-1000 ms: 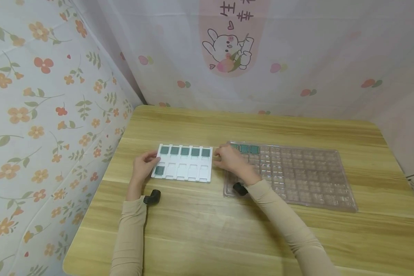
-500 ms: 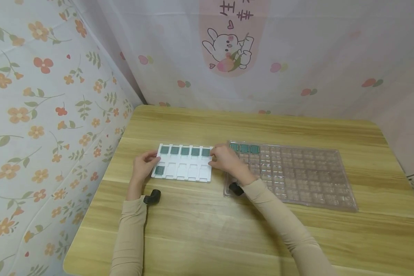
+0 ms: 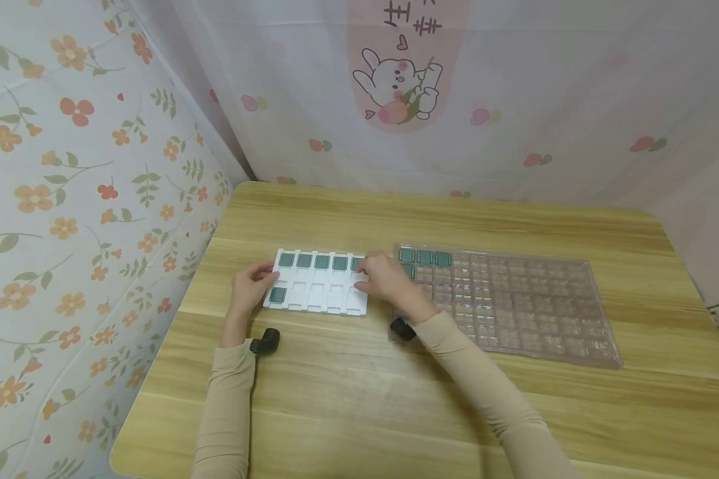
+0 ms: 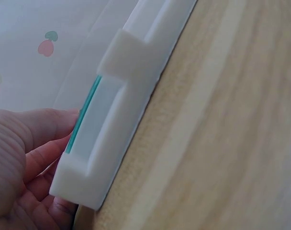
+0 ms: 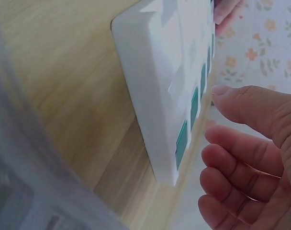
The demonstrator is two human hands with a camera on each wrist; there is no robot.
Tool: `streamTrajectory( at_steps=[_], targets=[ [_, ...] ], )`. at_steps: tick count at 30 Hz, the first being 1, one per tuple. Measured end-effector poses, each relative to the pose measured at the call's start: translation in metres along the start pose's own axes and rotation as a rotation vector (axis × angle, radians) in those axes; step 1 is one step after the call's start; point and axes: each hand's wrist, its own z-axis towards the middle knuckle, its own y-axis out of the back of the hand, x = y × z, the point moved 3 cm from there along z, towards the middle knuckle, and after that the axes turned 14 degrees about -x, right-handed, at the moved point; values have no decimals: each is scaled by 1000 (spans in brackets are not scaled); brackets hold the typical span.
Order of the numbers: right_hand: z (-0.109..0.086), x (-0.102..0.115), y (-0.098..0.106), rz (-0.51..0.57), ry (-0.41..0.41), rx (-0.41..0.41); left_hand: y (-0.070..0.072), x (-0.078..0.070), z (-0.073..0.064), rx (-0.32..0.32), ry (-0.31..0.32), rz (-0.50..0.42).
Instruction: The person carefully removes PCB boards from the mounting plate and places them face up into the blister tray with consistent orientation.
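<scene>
- White tray (image 3: 316, 299) lies flat on the table (image 3: 335, 399), left of the clear tray (image 3: 521, 313). Green squares (image 3: 321, 261): five along its far row, one at the near row's left end.
- Left hand (image 3: 252, 286) pinches the tray's left end, unchanged across the frames.
- Change: right hand (image 3: 387, 276) has shifted left, from beside the white tray to over its right end, partly hiding the last far-row square. Judged: lining up on that square.
- Right thumb and fingertips stand a little apart, fingers loosely bent; nothing seen between them. Contact with the square: cannot tell.
- Clear tray: three squares in the far row; a fourth, below, now uncovered by the hand's shift.
- Writing: none legible on trays or squares. Curtain (image 3: 515, 66) bears characters (image 3: 427, 25) cut by the top edge; one looks like 幸.
</scene>
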Motion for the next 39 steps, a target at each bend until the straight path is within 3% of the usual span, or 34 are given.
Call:
streamTrajectory(
  at_steps=[31,39],
  targets=[
    [10,27,-19,58,-26,87,0,-2,-2,-17,-25,-24],
    [12,36,-25,73,5,71,0,-3,-2,-18,-45,-50]
  ],
)
